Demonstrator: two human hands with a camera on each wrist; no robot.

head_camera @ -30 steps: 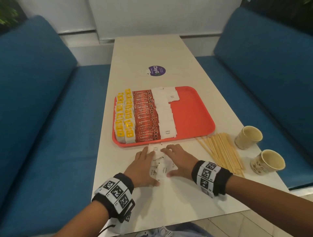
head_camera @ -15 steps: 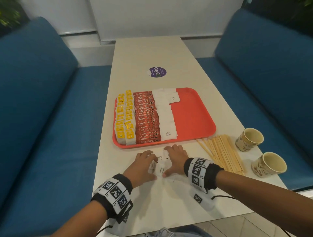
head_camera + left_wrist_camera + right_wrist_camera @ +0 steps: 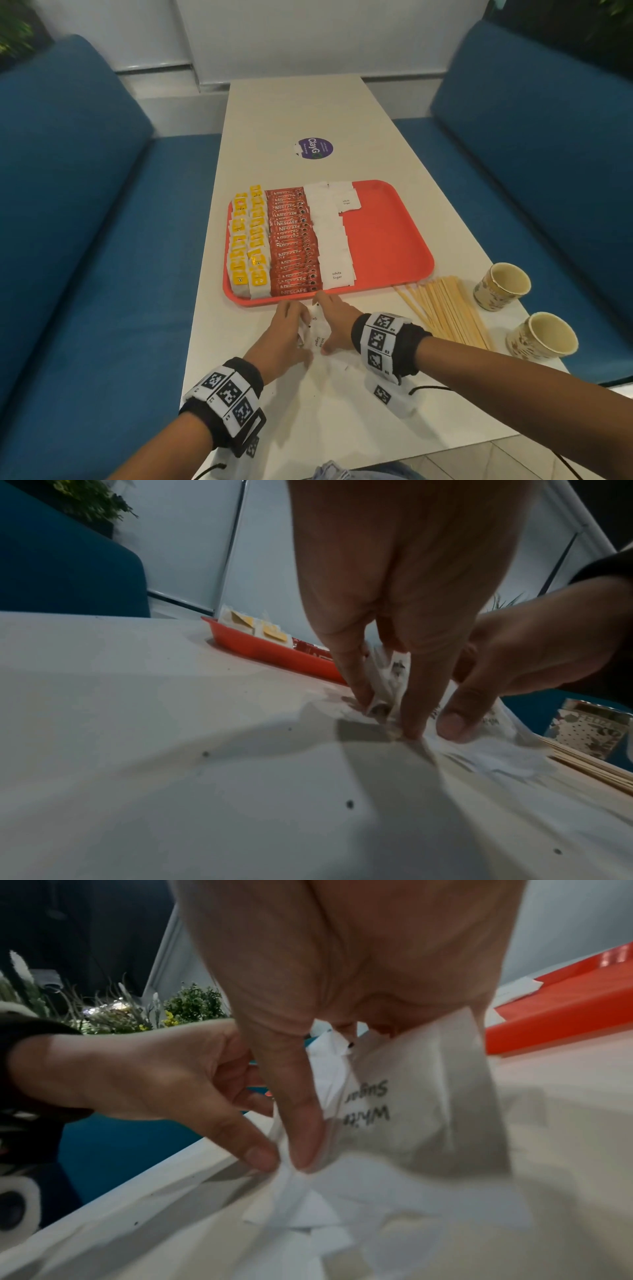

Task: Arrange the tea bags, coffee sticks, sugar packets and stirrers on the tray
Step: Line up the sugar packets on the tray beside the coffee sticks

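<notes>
At 6 o'clock on the pale rectangular table (image 3: 308, 428), the left hand (image 3: 282, 337) and right hand (image 3: 337, 323) press in from both sides on a loose bunch of white paper sugar packets (image 3: 317, 334), fingers curled round it, thumbs low at the near end. A few packets lie flat on the table under the right wrist, outside the grip. To do this well, I'd say square the bunch edge-on against the table, pinch it evenly, and sweep up the strays before lifting, or the slick paper will fan out and spill.

Touching distance beyond, at 12 o'clock, sits the orange-red plastic tray (image 3: 387, 240). It carries 2 columns of yellow-labelled tea bags (image 3: 248, 246) on its left, red coffee sticks (image 3: 294, 243) beside them, and a column of white sugar sachets (image 3: 330, 240); its right part is bare. The near rim must be cleared on the way in.

At 2 o'clock lie pale wooden stirrers (image 3: 442, 310) off the tray, with 2 patterned paper cups (image 3: 501, 286) beyond. Further, a purple round sticker (image 3: 314, 148).
</notes>
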